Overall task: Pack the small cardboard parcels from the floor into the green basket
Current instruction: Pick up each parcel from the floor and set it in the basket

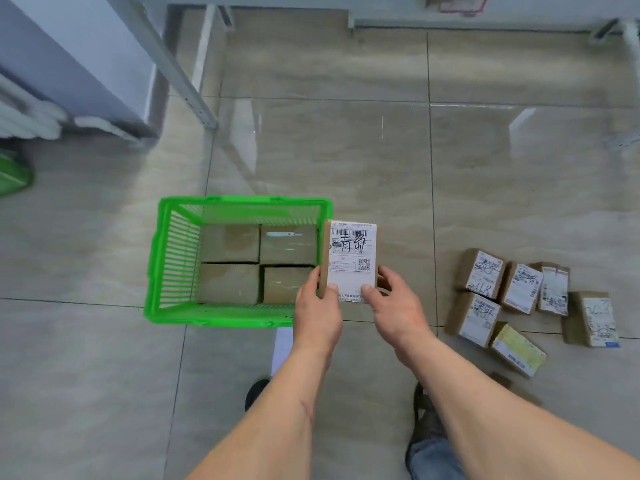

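A green plastic basket (pixel 162 258) stands on the floor at centre left, with several brown parcels (pixel 230 243) lying flat on its bottom. I hold a small cardboard parcel (pixel 349 258) with a white shipping label facing up, just over the basket's right rim. My left hand (pixel 317 311) grips its lower left edge and my right hand (pixel 398 306) grips its lower right corner. Several more labelled parcels (pixel 481 273) lie in a loose cluster on the floor to the right.
A metal table leg (pixel 180 74) slants down behind the basket, and another frame stands at the far right (pixel 633 39). A second green basket's edge (pixel 14 174) shows at the far left. My shoes (pixel 256 393) are near the basket's front; a white paper (pixel 282 344) lies beside them.
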